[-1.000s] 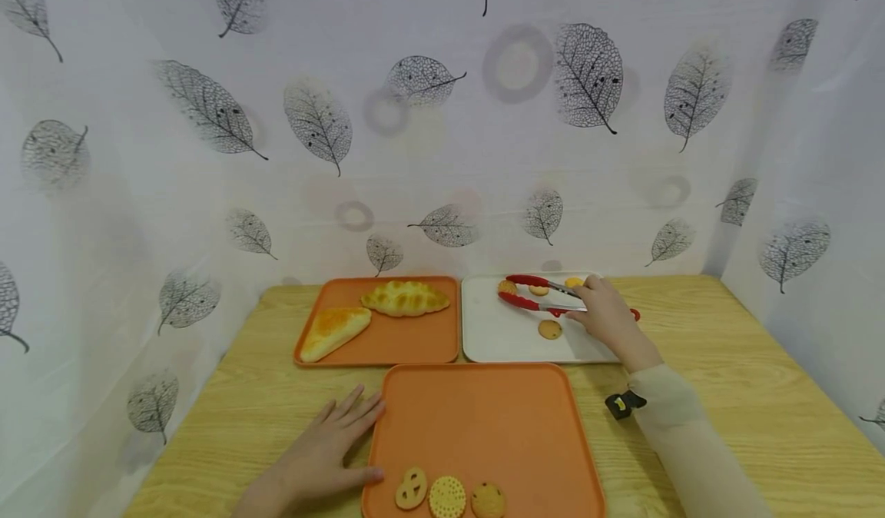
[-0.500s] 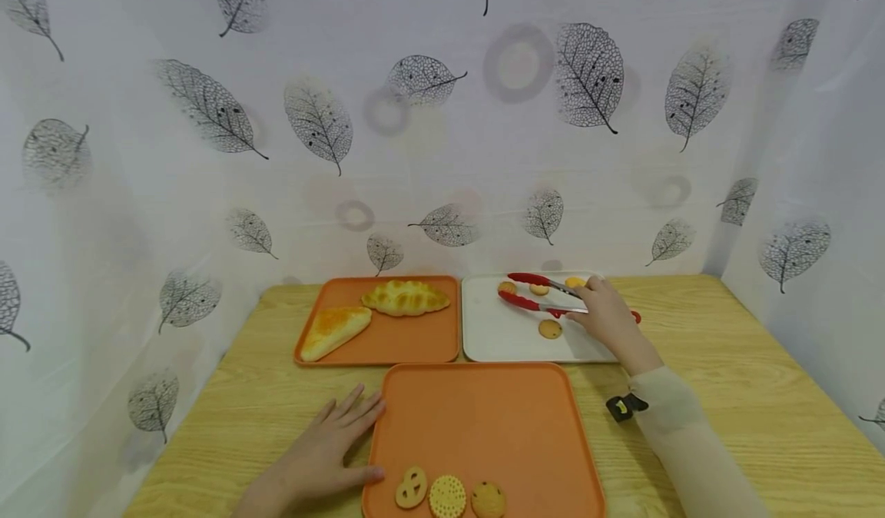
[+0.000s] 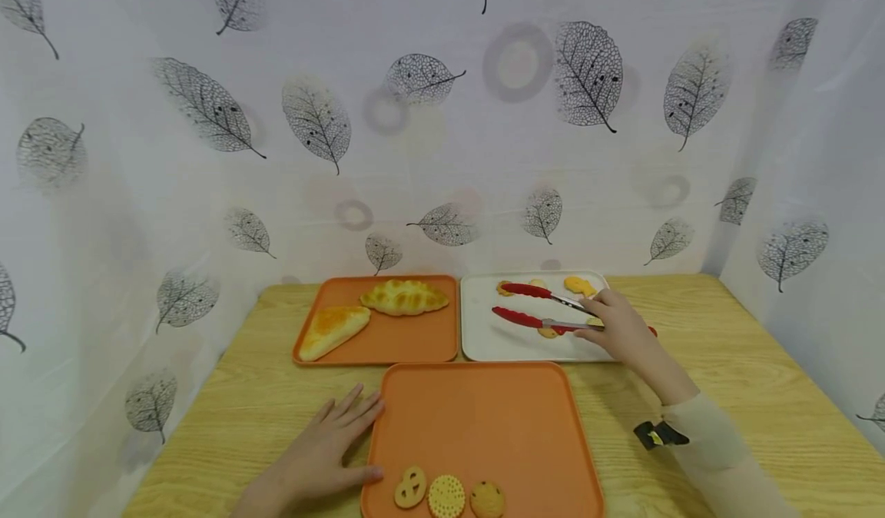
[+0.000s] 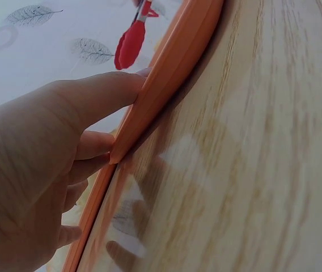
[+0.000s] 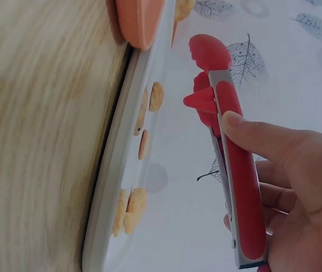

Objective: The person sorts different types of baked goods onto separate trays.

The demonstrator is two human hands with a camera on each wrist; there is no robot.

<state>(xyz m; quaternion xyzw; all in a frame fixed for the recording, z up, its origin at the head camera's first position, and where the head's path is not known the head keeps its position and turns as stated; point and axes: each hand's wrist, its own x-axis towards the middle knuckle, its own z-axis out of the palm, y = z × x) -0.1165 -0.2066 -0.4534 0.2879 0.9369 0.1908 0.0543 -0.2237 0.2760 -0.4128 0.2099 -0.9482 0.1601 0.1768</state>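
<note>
Above the white tray (image 3: 484, 337) with its cookies (image 3: 579, 286), the red tongs (image 5: 241, 161) hang, their ends apart; the right hand (image 3: 620, 331) has its grip wrapped around them. The left hand (image 3: 314, 456) (fingers spread, nothing in its grip) touches the near orange tray (image 3: 477, 418).

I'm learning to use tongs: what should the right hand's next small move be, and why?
Probably lower the tongs toward a cookie on the white tray: the right hand holds them raised above the tray, tips apart, with nothing between.
</note>
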